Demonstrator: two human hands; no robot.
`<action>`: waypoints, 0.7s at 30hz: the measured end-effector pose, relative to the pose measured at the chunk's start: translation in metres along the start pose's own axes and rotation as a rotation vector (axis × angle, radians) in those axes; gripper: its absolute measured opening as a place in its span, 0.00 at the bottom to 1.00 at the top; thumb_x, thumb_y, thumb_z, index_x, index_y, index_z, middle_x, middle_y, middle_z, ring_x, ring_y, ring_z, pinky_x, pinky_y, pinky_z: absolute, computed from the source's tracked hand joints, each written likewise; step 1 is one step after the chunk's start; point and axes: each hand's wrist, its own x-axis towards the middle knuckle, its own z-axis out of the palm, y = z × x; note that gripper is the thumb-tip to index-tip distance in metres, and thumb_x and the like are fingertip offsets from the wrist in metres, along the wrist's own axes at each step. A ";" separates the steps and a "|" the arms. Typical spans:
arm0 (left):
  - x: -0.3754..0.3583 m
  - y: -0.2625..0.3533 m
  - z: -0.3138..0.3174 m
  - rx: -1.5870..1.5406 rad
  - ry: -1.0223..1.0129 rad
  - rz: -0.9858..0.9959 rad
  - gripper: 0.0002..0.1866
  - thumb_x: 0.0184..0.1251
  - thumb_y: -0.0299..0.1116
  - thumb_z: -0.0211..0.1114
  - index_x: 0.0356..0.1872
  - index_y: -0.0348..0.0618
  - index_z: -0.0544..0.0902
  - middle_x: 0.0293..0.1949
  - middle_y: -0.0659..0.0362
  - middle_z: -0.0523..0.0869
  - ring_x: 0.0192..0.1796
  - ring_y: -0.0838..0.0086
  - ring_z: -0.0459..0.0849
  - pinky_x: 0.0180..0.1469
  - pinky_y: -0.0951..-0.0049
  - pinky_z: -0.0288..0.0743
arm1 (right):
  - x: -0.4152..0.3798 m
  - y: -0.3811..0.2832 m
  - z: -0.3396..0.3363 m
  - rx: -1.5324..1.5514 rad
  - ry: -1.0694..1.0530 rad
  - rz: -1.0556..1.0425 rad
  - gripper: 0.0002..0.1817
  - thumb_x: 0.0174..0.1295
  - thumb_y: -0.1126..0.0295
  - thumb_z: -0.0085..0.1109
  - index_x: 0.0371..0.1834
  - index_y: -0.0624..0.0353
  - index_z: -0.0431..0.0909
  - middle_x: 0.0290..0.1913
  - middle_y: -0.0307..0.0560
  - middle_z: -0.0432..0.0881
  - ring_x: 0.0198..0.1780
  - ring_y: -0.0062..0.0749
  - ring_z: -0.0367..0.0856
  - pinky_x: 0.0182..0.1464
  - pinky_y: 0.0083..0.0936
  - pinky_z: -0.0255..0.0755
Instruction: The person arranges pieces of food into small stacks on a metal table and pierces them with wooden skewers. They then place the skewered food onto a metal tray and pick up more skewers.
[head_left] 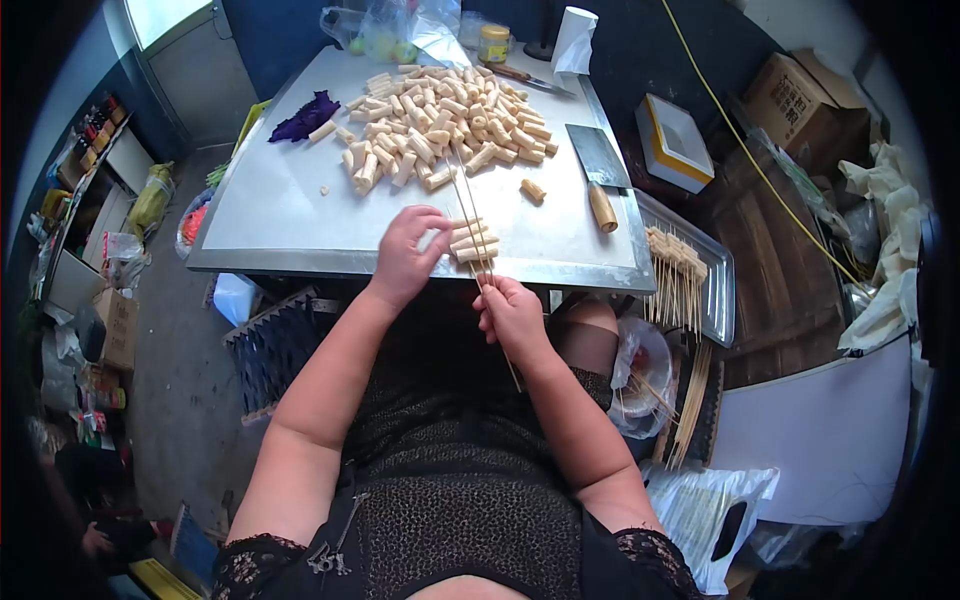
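Observation:
Two thin bamboo skewers [466,190] are in my right hand [512,315], its fingers closed around them near the table's front edge. They point away from me toward a heap of food. Several short, pale food rolls [476,247] lie crosswise in a row on the skewers, just beyond my right fingers. My left hand [405,255] is beside the row's left end, thumb and fingers curved and apart. The large heap of pale rolls [440,120] covers the middle and back of the metal table [260,220]. One loose roll [533,190] lies to the right.
A cleaver [597,165] and a knife [530,80] lie on the table, with a purple cloth [305,117] at left. To the right, loaded skewers [675,255] rest on a metal tray [718,290]. Bare skewers [690,410] are below, near a plastic-lined bowl [640,375].

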 end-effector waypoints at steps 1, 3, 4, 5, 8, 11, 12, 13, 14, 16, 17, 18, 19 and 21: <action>0.000 0.000 0.004 0.052 -0.100 0.038 0.07 0.59 0.29 0.68 0.38 0.41 0.84 0.43 0.53 0.83 0.49 0.60 0.81 0.53 0.66 0.74 | 0.000 0.003 -0.001 0.000 -0.005 -0.005 0.14 0.71 0.66 0.51 0.53 0.63 0.78 0.30 0.37 0.79 0.21 0.14 0.73 0.19 0.13 0.66; 0.001 0.001 0.010 0.154 -0.308 0.109 0.08 0.60 0.31 0.68 0.39 0.42 0.84 0.45 0.53 0.82 0.51 0.58 0.80 0.56 0.64 0.73 | 0.001 0.016 -0.007 0.099 0.114 -0.082 0.14 0.71 0.66 0.52 0.51 0.63 0.78 0.31 0.37 0.79 0.23 0.14 0.74 0.23 0.14 0.68; 0.005 0.001 0.009 0.134 -0.460 0.036 0.10 0.60 0.35 0.68 0.40 0.43 0.84 0.46 0.52 0.82 0.53 0.57 0.78 0.57 0.61 0.72 | -0.002 0.016 -0.017 0.064 0.161 -0.097 0.14 0.70 0.66 0.52 0.52 0.63 0.79 0.31 0.36 0.79 0.25 0.15 0.72 0.27 0.16 0.69; 0.008 0.003 0.007 0.135 -0.460 0.037 0.10 0.60 0.35 0.68 0.40 0.43 0.84 0.46 0.52 0.82 0.53 0.57 0.78 0.57 0.61 0.72 | -0.010 0.015 -0.028 0.021 0.191 -0.108 0.14 0.70 0.67 0.52 0.52 0.62 0.79 0.30 0.34 0.78 0.25 0.13 0.70 0.26 0.13 0.65; 0.017 0.010 0.006 0.252 -0.528 0.052 0.11 0.58 0.36 0.70 0.39 0.43 0.84 0.45 0.52 0.81 0.52 0.57 0.78 0.56 0.62 0.72 | -0.043 0.022 -0.060 -0.001 0.127 -0.068 0.14 0.70 0.67 0.53 0.54 0.61 0.79 0.29 0.33 0.77 0.25 0.10 0.68 0.25 0.12 0.62; 0.015 0.010 0.017 0.152 -0.413 0.094 0.10 0.55 0.36 0.71 0.35 0.43 0.84 0.43 0.53 0.81 0.49 0.57 0.78 0.55 0.62 0.72 | -0.076 0.031 -0.066 0.001 0.054 -0.004 0.16 0.69 0.69 0.53 0.57 0.61 0.77 0.28 0.32 0.76 0.25 0.09 0.68 0.25 0.11 0.61; 0.013 0.005 0.022 0.146 -0.412 0.047 0.09 0.54 0.35 0.71 0.34 0.43 0.84 0.41 0.54 0.81 0.49 0.58 0.78 0.55 0.62 0.72 | -0.084 0.032 -0.064 0.006 0.072 -0.011 0.16 0.69 0.70 0.53 0.58 0.62 0.76 0.27 0.32 0.76 0.24 0.09 0.67 0.26 0.11 0.62; 0.012 0.001 0.027 0.141 -0.412 -0.001 0.08 0.53 0.34 0.71 0.32 0.43 0.84 0.40 0.54 0.81 0.48 0.58 0.78 0.54 0.63 0.72 | -0.088 0.034 -0.063 0.012 0.090 -0.018 0.17 0.69 0.71 0.53 0.59 0.62 0.76 0.27 0.32 0.76 0.24 0.09 0.67 0.26 0.11 0.62; 0.010 -0.003 0.031 0.138 -0.416 0.001 0.08 0.53 0.34 0.71 0.32 0.43 0.84 0.40 0.54 0.81 0.48 0.58 0.78 0.54 0.63 0.72 | -0.088 0.042 -0.064 0.018 0.073 -0.046 0.18 0.69 0.71 0.52 0.61 0.62 0.74 0.26 0.32 0.76 0.23 0.09 0.67 0.26 0.11 0.62; 0.007 -0.008 0.034 0.100 -0.366 -0.072 0.07 0.53 0.33 0.70 0.31 0.43 0.84 0.38 0.55 0.81 0.47 0.59 0.78 0.54 0.63 0.72 | -0.091 0.047 -0.064 0.013 0.080 -0.037 0.18 0.69 0.71 0.52 0.61 0.62 0.74 0.26 0.32 0.76 0.23 0.09 0.67 0.26 0.11 0.62; 0.005 -0.010 0.035 0.101 -0.368 -0.071 0.07 0.53 0.33 0.70 0.31 0.43 0.84 0.38 0.55 0.81 0.47 0.59 0.78 0.54 0.63 0.72 | -0.092 0.049 -0.063 0.004 0.082 -0.033 0.18 0.69 0.71 0.52 0.61 0.62 0.74 0.26 0.32 0.76 0.23 0.09 0.68 0.26 0.11 0.62; 0.005 -0.011 0.034 0.107 -0.363 -0.069 0.07 0.52 0.33 0.71 0.31 0.44 0.84 0.39 0.55 0.81 0.48 0.58 0.78 0.54 0.63 0.72 | -0.094 0.050 -0.063 0.007 0.082 -0.034 0.18 0.69 0.71 0.52 0.61 0.62 0.74 0.26 0.32 0.76 0.23 0.09 0.68 0.26 0.11 0.62; 0.005 -0.012 0.034 0.113 -0.357 -0.066 0.07 0.51 0.32 0.71 0.32 0.45 0.84 0.40 0.56 0.81 0.48 0.58 0.77 0.54 0.62 0.73 | -0.097 0.050 -0.064 -0.007 0.098 -0.018 0.17 0.69 0.72 0.52 0.60 0.62 0.75 0.26 0.32 0.77 0.23 0.09 0.66 0.26 0.10 0.60; 0.005 -0.012 0.035 0.107 -0.349 -0.064 0.07 0.51 0.32 0.71 0.31 0.44 0.84 0.39 0.56 0.81 0.48 0.58 0.77 0.54 0.62 0.73 | -0.103 0.050 -0.066 -0.022 0.114 0.000 0.17 0.69 0.72 0.52 0.59 0.62 0.75 0.27 0.32 0.77 0.22 0.09 0.65 0.25 0.09 0.58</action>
